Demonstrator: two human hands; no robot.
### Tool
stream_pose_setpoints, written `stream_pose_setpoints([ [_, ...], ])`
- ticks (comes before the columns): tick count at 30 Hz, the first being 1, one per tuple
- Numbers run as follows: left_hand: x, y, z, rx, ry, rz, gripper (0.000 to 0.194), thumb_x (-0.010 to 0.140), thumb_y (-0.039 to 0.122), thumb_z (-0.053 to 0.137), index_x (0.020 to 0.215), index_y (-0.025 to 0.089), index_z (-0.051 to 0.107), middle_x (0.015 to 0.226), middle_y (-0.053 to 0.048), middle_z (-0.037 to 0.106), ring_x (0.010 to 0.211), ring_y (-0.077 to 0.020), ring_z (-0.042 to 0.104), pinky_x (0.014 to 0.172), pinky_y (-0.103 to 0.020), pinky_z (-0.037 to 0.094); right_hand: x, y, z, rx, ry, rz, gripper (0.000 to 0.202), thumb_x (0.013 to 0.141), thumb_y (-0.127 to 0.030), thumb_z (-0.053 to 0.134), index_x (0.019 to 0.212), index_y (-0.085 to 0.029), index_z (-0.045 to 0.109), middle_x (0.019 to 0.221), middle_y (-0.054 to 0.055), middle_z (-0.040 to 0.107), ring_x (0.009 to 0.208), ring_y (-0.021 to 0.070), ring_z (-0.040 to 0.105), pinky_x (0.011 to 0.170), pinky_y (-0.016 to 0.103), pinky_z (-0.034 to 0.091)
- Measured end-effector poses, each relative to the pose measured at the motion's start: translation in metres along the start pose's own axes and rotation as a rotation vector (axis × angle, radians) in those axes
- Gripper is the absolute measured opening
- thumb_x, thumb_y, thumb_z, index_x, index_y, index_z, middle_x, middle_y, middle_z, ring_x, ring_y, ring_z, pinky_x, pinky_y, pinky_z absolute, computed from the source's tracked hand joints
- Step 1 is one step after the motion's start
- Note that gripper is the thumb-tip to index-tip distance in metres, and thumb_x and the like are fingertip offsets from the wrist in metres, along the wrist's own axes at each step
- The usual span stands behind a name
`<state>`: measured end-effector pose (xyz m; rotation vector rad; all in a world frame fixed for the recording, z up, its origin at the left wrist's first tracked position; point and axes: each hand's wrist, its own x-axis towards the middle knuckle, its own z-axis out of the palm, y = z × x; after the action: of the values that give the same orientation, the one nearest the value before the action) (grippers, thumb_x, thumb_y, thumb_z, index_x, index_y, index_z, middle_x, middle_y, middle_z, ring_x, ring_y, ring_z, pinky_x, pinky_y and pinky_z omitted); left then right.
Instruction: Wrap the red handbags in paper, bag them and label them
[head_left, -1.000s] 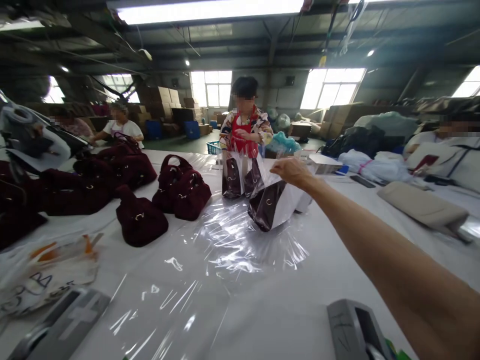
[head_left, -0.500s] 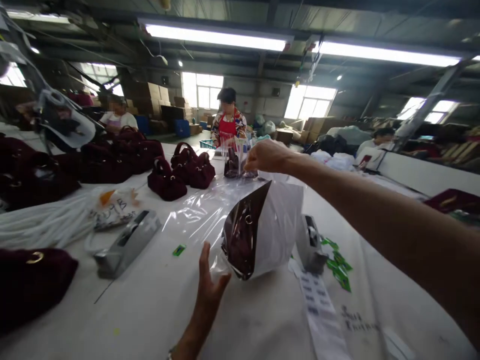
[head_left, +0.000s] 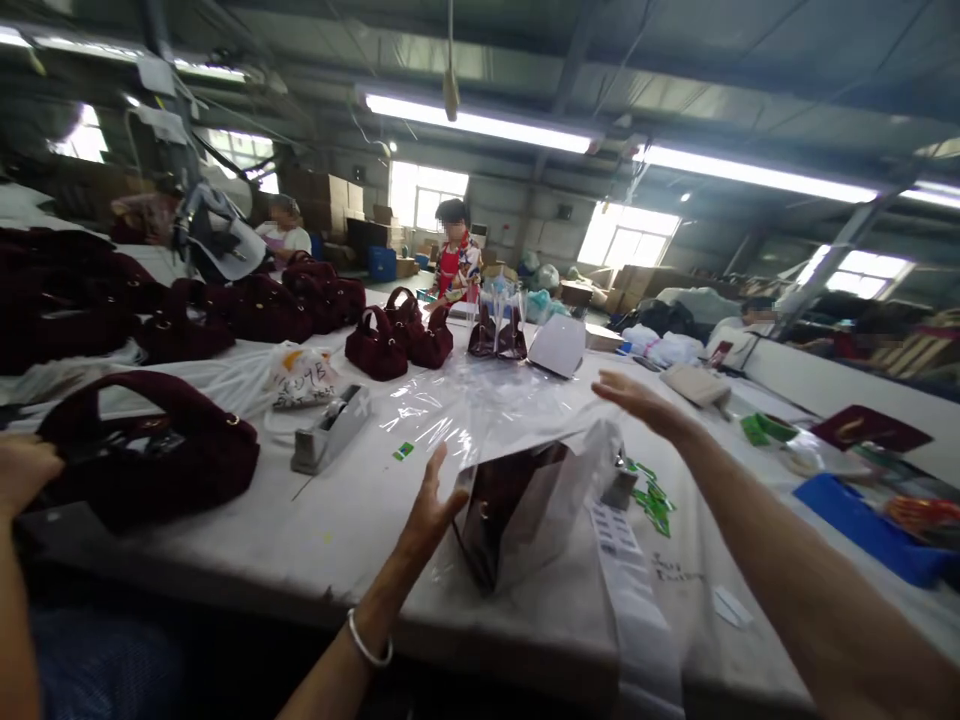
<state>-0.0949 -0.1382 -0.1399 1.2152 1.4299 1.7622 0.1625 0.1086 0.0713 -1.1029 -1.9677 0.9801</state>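
Note:
A dark burgundy handbag stands inside a clear plastic bag at the table's near edge. My left hand is beside its left side, fingers and thumb apart; whether the thumb touches the plastic I cannot tell. Beyond the plastic bag's right side, my right hand hovers with its fingers stretched out and nothing in them. A strip of printed labels runs over the table edge, and a tape dispenser is partly hidden behind the plastic.
At far left, another person's hand is at a burgundy handbag. A second tape dispenser and green packets lie on the table. Wrapped handbags stand farther back, near a co-worker. A blue tray is at right.
My right hand has come down and to the right from beyond the handbag, its closed fingers now stretched out. The view has shifted, and another person's hand has appeared at left.

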Motion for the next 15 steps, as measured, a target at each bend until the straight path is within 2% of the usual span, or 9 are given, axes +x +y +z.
stream_pose_setpoints([
  [1,-0.002,0.001,0.005,0.026,-0.007,0.031,0.108,0.072,0.082,0.061,0.155,0.024,0.023,0.163,-0.018,0.022,0.151,-0.0380,0.016,0.122,-0.059,0.018,-0.011,0.027,0.005,0.173,0.008,0.085,0.082,0.052,-0.070,0.085,0.115,-0.021,0.070,0.143,0.019,0.055,0.138,0.0419,0.042,0.116,0.060,0.028],
  [3,-0.011,0.004,0.017,0.083,0.003,0.108,0.110,0.071,0.080,0.065,0.156,0.025,0.021,0.164,-0.016,0.021,0.152,-0.0373,0.015,0.123,-0.057,0.018,-0.032,0.077,0.024,0.295,-0.006,0.112,0.095,0.062,-0.095,0.051,0.121,-0.023,0.066,0.143,0.019,0.055,0.135,0.0400,0.047,0.110,0.060,0.038],
  [4,-0.017,0.005,0.023,0.107,0.013,0.142,0.110,0.072,0.077,0.067,0.156,0.026,0.020,0.164,-0.015,0.020,0.152,-0.0369,0.015,0.123,-0.056,0.019,-0.041,0.099,0.035,0.390,0.000,0.109,0.099,0.064,-0.100,0.036,0.124,-0.026,0.063,0.145,0.016,0.053,0.136,0.0368,0.047,0.109,0.057,0.041],
  [6,-0.027,0.009,0.033,0.140,0.037,0.181,0.109,0.072,0.073,0.070,0.157,0.028,0.019,0.164,-0.014,0.021,0.151,-0.0367,0.018,0.122,-0.054,0.023,-0.054,0.129,0.049,0.682,-0.005,0.113,0.096,0.064,-0.099,0.037,0.126,-0.030,0.061,0.151,0.012,0.048,0.141,0.0332,0.042,0.110,0.054,0.040],
  [7,-0.029,0.011,0.038,0.152,0.055,0.183,0.108,0.072,0.071,0.072,0.156,0.028,0.021,0.163,-0.013,0.024,0.150,-0.0367,0.021,0.121,-0.054,0.025,-0.057,0.138,0.053,0.779,-0.020,0.117,0.092,0.064,-0.097,0.044,0.126,-0.032,0.061,0.152,0.010,0.047,0.143,0.0315,0.040,0.111,0.052,0.039],
  [9,-0.027,0.018,0.046,0.171,0.109,0.157,0.098,0.075,0.066,0.072,0.154,0.027,0.029,0.159,-0.013,0.033,0.147,-0.0357,0.028,0.120,-0.053,0.028,-0.054,0.144,0.055,0.846,-0.056,0.112,0.083,0.063,-0.088,0.063,0.125,-0.033,0.062,0.152,0.008,0.048,0.141,0.0298,0.042,0.111,0.049,0.039],
  [11,-0.017,0.025,0.054,0.155,0.151,0.099,0.078,0.082,0.061,0.068,0.146,0.025,0.043,0.150,-0.012,0.046,0.141,-0.0331,0.040,0.117,-0.049,0.033,-0.042,0.136,0.055,0.809,-0.074,0.098,0.075,0.061,-0.073,0.079,0.122,-0.032,0.064,0.143,0.008,0.057,0.131,0.0288,0.053,0.106,0.046,0.045],
  [13,-0.002,0.031,0.061,0.092,0.142,0.027,0.055,0.089,0.058,0.059,0.131,0.022,0.057,0.135,-0.010,0.060,0.127,-0.0296,0.054,0.109,-0.043,0.042,-0.029,0.120,0.058,0.737,-0.103,0.101,0.068,0.059,-0.056,0.089,0.117,-0.028,0.068,0.122,0.008,0.070,0.108,0.0267,0.067,0.093,0.041,0.053],
  [15,0.017,0.035,0.063,0.020,0.135,-0.029,0.044,0.092,0.057,0.054,0.115,0.021,0.067,0.116,-0.007,0.069,0.109,-0.0257,0.063,0.097,-0.037,0.048,-0.019,0.099,0.066,0.677,-0.137,0.107,0.055,0.057,-0.045,0.092,0.102,-0.021,0.074,0.090,0.005,0.075,0.078,0.0203,0.069,0.075,0.034,0.055],
])
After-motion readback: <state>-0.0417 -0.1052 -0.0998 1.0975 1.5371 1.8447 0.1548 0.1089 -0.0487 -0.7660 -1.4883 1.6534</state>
